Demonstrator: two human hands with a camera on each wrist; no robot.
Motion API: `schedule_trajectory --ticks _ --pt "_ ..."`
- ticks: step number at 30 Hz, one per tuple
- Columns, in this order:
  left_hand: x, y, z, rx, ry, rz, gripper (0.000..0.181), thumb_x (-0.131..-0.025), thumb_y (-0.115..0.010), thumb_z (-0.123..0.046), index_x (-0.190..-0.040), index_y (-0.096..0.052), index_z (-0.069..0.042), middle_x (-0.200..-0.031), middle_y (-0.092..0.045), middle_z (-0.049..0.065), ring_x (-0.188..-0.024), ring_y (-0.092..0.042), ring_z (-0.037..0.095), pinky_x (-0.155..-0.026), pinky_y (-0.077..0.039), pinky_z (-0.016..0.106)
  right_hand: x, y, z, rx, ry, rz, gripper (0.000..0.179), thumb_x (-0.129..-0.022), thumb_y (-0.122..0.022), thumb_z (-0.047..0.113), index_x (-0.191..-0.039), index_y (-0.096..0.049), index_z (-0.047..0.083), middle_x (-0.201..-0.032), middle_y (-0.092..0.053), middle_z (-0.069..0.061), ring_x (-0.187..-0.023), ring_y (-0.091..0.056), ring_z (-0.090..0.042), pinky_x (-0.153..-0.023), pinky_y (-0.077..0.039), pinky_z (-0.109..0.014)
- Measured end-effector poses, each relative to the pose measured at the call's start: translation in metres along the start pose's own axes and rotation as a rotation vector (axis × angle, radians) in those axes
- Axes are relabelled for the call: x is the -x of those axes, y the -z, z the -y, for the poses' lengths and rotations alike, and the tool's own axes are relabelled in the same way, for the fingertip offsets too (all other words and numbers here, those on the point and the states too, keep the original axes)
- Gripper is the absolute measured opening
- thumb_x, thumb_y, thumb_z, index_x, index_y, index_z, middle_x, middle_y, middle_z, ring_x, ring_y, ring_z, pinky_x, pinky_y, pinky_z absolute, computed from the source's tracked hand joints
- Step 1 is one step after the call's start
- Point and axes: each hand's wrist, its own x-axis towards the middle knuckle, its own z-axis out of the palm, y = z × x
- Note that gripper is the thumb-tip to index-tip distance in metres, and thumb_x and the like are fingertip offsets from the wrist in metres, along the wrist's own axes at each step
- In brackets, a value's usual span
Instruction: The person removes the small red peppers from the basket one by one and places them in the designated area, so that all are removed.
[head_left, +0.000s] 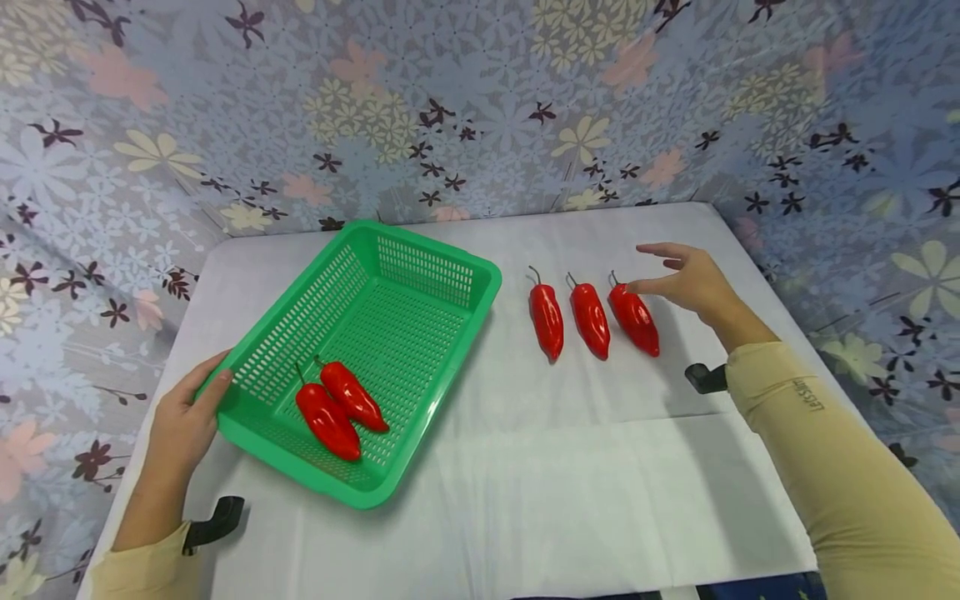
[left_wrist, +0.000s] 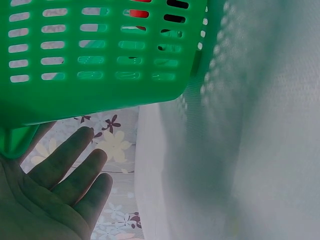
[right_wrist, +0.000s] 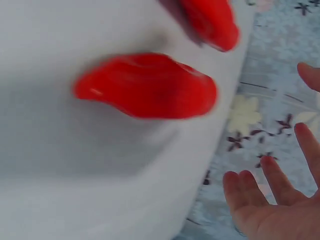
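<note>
My left hand (head_left: 180,417) holds the rim of a green plastic basket (head_left: 442,387) at its left corner, thumb over the edge. In the left wrist view the other fingers (left_wrist: 67,160) spread out below the rim. Inside the basket lie two glossy red peppers, a front one (head_left: 327,421) and another (head_left: 354,397) touching it. To the right, three more form a row on the table: a left pepper (head_left: 546,321), a middle pepper (head_left: 590,320) and a right pepper (head_left: 634,319). My right hand (head_left: 693,283) hovers at the right pepper's stem end, fingers apart and holding nothing.
A white cloth covers the table (head_left: 525,483), with a crease across its right half. Floral fabric (head_left: 480,108) hangs behind and around the sides. Black wrist-worn devices, a left one (head_left: 215,523) and a right one (head_left: 705,377), jut out near the sleeves.
</note>
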Motion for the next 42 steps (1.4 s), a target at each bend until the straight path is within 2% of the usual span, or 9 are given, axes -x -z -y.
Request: schedule_trajectory --ticks 6,12,14,18,20,25,29,35,42 --pt "0.001 0.002 -0.003 -0.005 0.003 0.003 0.041 -0.094 -0.035 -0.062 -0.134 -0.04 -0.055 -0.146 -0.044 -0.009 -0.136 -0.041 0.029 -0.103 -0.032 0.061 0.004 0.012 0.027 -0.032 0.078 -0.015 0.085 -0.075 -0.076 0.047 -0.147 -0.034 0.032 -0.159 -0.02 -0.008 -0.142 -0.026 -0.038 -0.099 -0.037 -0.064" --pt "0.0 0.001 -0.002 -0.01 0.013 0.003 0.041 -0.094 -0.035 -0.062 -0.134 -0.04 -0.055 -0.146 -0.045 -0.008 -0.135 -0.042 0.028 -0.102 -0.033 0.06 0.005 0.003 0.062 -0.054 0.169 0.03 0.085 -0.074 -0.078 0.043 -0.146 -0.035 0.033 -0.156 -0.03 -0.004 -0.14 -0.034 -0.033 -0.099 -0.04 -0.06" --pt "0.004 0.004 -0.01 -0.019 0.018 0.011 0.042 -0.095 -0.035 -0.059 -0.135 -0.041 -0.052 -0.147 -0.044 -0.006 -0.136 -0.041 0.027 -0.103 -0.034 0.057 0.004 -0.003 0.075 -0.063 0.195 0.054 0.084 -0.074 -0.079 0.041 -0.145 -0.036 0.035 -0.155 -0.032 -0.002 -0.139 -0.036 -0.031 -0.099 -0.041 -0.059" --pt "0.02 0.02 -0.05 0.01 0.043 0.042 0.046 -0.098 -0.038 -0.052 -0.14 -0.044 -0.036 -0.147 -0.044 0.005 -0.135 -0.04 0.034 -0.103 -0.031 0.058 0.001 -0.021 0.1 -0.09 0.258 0.094 0.08 -0.073 -0.08 0.039 -0.142 -0.04 0.037 -0.152 -0.037 0.0 -0.137 -0.04 -0.025 -0.1 -0.044 -0.054" --pt "0.024 0.023 -0.059 0.03 0.06 0.039 0.047 -0.098 -0.039 -0.05 -0.141 -0.045 -0.032 -0.147 -0.043 0.008 -0.136 -0.039 0.035 -0.105 -0.03 0.058 -0.002 -0.032 0.111 -0.107 0.285 0.118 0.078 -0.073 -0.081 0.039 -0.141 -0.042 0.037 -0.15 -0.04 0.002 -0.136 -0.042 -0.023 -0.099 -0.045 -0.051" --pt "0.009 0.009 -0.024 -0.016 0.043 0.0 0.043 -0.094 -0.036 -0.06 -0.135 -0.043 -0.05 -0.147 -0.044 -0.004 -0.136 -0.041 0.028 -0.105 -0.032 0.057 -0.002 -0.062 0.135 -0.16 0.327 0.195 0.076 -0.071 -0.083 0.036 -0.137 -0.047 0.038 -0.145 -0.045 0.004 -0.132 -0.045 -0.02 -0.095 -0.05 -0.046" --pt "0.0 0.0 -0.001 -0.022 0.02 -0.007 0.04 -0.094 -0.035 -0.061 -0.133 -0.04 -0.056 -0.147 -0.043 -0.009 -0.136 -0.041 0.028 -0.105 -0.031 0.06 0.0 -0.082 0.151 -0.197 0.38 0.254 0.077 -0.068 -0.085 0.035 -0.136 -0.048 0.039 -0.143 -0.047 0.005 -0.13 -0.048 -0.02 -0.094 -0.051 -0.043" --pt "0.0 0.0 -0.005 -0.021 0.019 -0.012 0.041 -0.093 -0.035 -0.064 -0.132 -0.04 -0.057 -0.145 -0.045 -0.009 -0.133 -0.044 0.028 -0.102 -0.033 0.058 0.003 -0.105 0.17 -0.242 0.477 0.309 0.077 -0.069 -0.085 0.03 -0.136 -0.049 0.037 -0.143 -0.047 0.008 -0.128 -0.049 -0.021 -0.095 -0.05 -0.038" --pt "0.002 0.0 -0.006 -0.009 0.027 -0.012 0.041 -0.093 -0.035 -0.064 -0.132 -0.041 -0.056 -0.146 -0.045 -0.009 -0.134 -0.043 0.027 -0.104 -0.032 0.058 0.011 -0.133 0.19 -0.275 0.534 0.386 0.077 -0.069 -0.085 0.026 -0.138 -0.049 0.029 -0.144 -0.047 -0.003 -0.129 -0.048 -0.029 -0.096 -0.048 -0.039"
